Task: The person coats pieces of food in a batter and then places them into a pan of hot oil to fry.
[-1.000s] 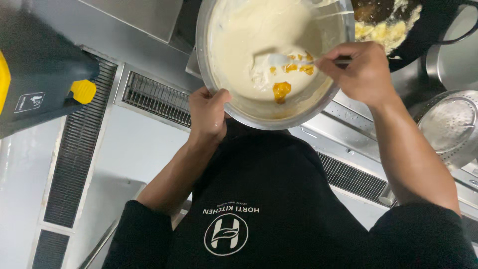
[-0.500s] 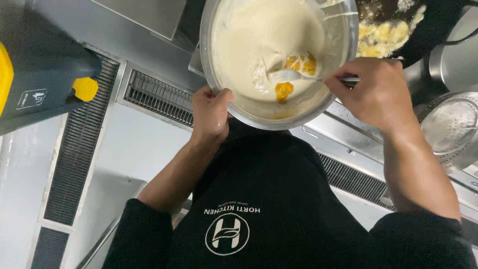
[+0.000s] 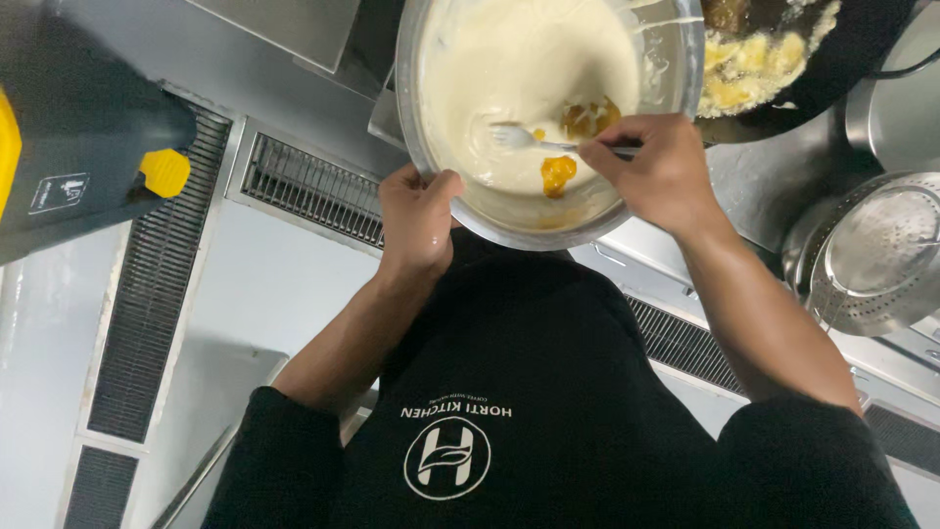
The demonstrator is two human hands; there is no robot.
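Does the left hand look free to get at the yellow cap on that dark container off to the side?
Probably not right now: the left hand grips the rim of the bowl of batter. The yellow cap lies unobstructed across the grated floor.

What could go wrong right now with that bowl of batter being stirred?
The left hand alone grips the rim of the tilted metal bowl, so it might slip. The right hand stirs with a fork near the low edge, so batter and yolk could slop onto the black apron.

Dark pan (image 3: 832, 59) and colander (image 3: 881, 255) crowd right.
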